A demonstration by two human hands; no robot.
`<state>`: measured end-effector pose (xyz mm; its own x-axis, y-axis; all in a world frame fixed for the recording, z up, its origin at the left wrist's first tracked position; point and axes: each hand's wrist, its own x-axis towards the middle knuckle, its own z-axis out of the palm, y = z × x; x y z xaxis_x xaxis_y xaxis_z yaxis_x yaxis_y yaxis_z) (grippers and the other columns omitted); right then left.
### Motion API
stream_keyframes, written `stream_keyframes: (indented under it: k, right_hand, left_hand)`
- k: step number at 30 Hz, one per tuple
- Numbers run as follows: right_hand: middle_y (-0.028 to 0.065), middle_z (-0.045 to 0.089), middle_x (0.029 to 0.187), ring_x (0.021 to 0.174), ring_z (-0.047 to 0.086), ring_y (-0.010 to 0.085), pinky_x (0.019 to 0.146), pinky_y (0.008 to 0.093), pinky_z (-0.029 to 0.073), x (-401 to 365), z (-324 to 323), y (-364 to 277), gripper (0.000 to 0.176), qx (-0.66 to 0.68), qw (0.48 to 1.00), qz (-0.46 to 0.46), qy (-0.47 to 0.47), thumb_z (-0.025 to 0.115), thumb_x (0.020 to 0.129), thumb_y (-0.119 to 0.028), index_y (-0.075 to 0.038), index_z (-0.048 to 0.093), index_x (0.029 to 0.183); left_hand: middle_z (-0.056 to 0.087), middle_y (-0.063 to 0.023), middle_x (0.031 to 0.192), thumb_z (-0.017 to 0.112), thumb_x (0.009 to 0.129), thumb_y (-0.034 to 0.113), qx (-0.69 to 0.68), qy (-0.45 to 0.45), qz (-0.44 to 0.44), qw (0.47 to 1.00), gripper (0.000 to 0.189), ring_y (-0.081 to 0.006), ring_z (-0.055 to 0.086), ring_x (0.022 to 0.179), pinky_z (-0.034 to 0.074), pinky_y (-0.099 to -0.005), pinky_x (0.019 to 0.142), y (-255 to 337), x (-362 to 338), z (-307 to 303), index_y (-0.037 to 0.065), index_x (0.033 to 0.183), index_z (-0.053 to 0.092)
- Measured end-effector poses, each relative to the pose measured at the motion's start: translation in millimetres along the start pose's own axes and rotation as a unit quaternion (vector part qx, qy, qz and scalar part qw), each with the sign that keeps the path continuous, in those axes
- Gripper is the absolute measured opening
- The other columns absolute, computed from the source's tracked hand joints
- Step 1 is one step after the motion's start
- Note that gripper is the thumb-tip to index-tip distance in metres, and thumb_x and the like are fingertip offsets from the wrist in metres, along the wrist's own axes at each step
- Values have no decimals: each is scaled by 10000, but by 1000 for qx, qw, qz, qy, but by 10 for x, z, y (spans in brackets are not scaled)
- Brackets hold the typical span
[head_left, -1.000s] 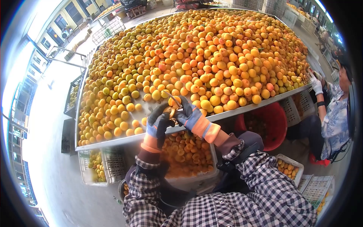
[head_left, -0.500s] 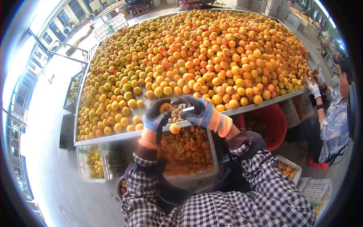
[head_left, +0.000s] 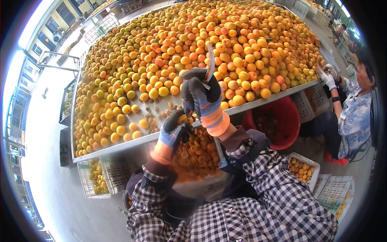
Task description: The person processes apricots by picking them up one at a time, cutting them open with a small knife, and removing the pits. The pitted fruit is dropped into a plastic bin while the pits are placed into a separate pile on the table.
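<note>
My gloved left hand (head_left: 174, 132) is closed on an apricot (head_left: 185, 118) at the table's front edge, its fingers covering much of the fruit. Just above it, my gloved right hand (head_left: 200, 93) grips a knife (head_left: 211, 64), the curved blade pointing up and away from me. The right fingertips come right up to the apricot. Below both hands, a crate (head_left: 222, 159) holds many split apricot halves (head_left: 195, 151). Brown pits (head_left: 169, 109) lie on the metal tabletop beyond my left hand.
A big heap of whole apricots (head_left: 181, 52) covers the metal table (head_left: 117, 150). Under its right side stands a red tub (head_left: 292, 121). Crates of apricots (head_left: 115, 177) sit lower left, with another crate (head_left: 304, 171) lower right. A co-worker (head_left: 354, 113) in white gloves sits at right.
My right hand has risen and turned, so the knife now points upward. My left hand has come slightly lower and nearer me, still holding an apricot. The view has tilted a little.
</note>
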<state>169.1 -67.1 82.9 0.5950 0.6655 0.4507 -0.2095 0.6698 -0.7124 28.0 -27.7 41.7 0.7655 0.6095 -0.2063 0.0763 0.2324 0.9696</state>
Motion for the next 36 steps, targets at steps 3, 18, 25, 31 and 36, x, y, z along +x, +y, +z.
stream_keyframes:
  k: [3,18,25,31,36]
  right_hand:
    - [11,570,636,490,494,41,442,195,372,-33,7,16,166,-20,1000,11,-12,583,916,-150,-18,607,1013]
    - [-28,454,536,331,341,92,311,241,245,12,-76,406,268,89,961,165,206,531,952,-380,-120,570,1007]
    - [-33,389,495,303,272,114,310,273,188,120,-199,592,364,104,902,272,320,491,936,-506,-184,470,766]
    - [19,513,531,315,380,102,282,245,283,353,-379,459,130,59,971,75,219,543,950,-197,-78,589,927]
    - [33,642,711,571,608,146,488,280,463,344,-634,347,138,-289,938,175,77,646,873,-210,-79,613,903]
  left_hand:
    - [600,-38,877,567,845,68,33,9,47,998,393,-89,577,675,453,-214,544,-131,52,-33,9,1231,519]
    - [646,-129,932,623,804,45,278,58,262,922,317,-228,635,848,491,-310,738,-185,164,-55,0,1116,585]
    - [653,-169,960,627,832,39,385,86,296,870,280,-311,646,859,499,-337,733,-256,297,-96,14,1110,599]
    - [661,-165,995,673,848,196,367,137,137,910,330,-341,631,892,493,-397,754,-337,434,-433,62,1141,600]
    - [678,-138,972,678,843,207,429,195,116,875,319,-250,632,871,492,-352,795,-332,396,-574,69,1125,619]
